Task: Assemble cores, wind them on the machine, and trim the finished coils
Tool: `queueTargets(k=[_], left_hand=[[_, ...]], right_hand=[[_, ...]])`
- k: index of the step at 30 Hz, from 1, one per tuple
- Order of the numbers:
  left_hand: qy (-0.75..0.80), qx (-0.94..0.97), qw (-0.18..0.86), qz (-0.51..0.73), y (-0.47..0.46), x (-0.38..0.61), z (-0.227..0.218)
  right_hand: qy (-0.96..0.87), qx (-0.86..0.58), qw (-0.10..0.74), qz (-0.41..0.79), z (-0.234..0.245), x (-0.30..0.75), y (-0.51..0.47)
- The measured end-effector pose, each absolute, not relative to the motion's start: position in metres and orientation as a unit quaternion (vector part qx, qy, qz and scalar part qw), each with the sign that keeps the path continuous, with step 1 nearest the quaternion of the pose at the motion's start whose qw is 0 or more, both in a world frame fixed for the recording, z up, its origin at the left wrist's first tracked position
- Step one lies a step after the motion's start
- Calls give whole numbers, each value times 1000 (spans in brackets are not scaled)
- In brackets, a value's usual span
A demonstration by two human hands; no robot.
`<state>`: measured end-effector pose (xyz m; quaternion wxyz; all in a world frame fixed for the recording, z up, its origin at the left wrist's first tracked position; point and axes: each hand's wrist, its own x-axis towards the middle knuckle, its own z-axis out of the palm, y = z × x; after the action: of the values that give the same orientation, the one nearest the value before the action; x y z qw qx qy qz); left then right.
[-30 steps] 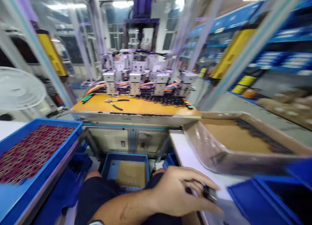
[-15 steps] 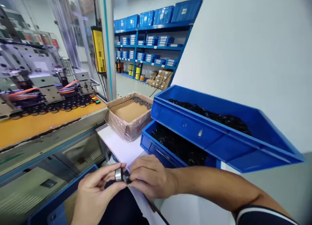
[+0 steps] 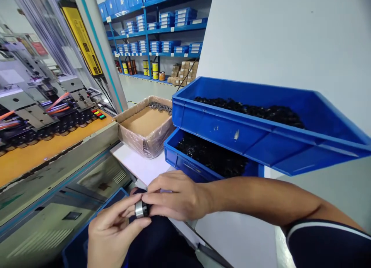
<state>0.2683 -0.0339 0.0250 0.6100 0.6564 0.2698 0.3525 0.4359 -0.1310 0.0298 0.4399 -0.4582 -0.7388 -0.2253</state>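
Between the thumb and fingers of my left hand (image 3: 111, 225) is a short silvery metal ring (image 3: 139, 209), held on its side above my lap. A small black plastic piece (image 3: 147, 208) sits against the ring's right end. My right hand (image 3: 176, 196) pinches that black piece from the right, its fingertips close to the fingers of my left hand. Those fingers partly hide the black piece, so I cannot tell how far it is seated on the ring. Just beyond my right hand stands a lower blue bin (image 3: 194, 171) of black parts.
An upper blue bin (image 3: 220, 134) with black parts overhangs the lower one. Left of them, a plastic-wrapped cardboard box (image 3: 136, 138) holds several grey parts on a white table (image 3: 127, 154). A machine with an orange worktop (image 3: 66, 144) stands at left, shelves (image 3: 162, 32) behind.
My right fingertips have come in closer over the black piece, and it now lies against the metal ring. The camera view has tilted and shifted.
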Motion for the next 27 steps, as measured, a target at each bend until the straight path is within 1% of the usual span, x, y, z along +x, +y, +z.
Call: queueTargets(k=[5,13,20,27], left_hand=[[280,641,631,335,-34,268,28],[268,638,653,308,-30,270,35],[265,641,670,263,-26,264,33],[257,592,732,216,-37,268,30]], right_hand=[[-738,-447,426,-273,28,438,-129],[-750,-432,361,-347,36,440,-129],[-768,-419,334,-351,39,439,-132],[-781,-392,288,-391,47,435,-135]])
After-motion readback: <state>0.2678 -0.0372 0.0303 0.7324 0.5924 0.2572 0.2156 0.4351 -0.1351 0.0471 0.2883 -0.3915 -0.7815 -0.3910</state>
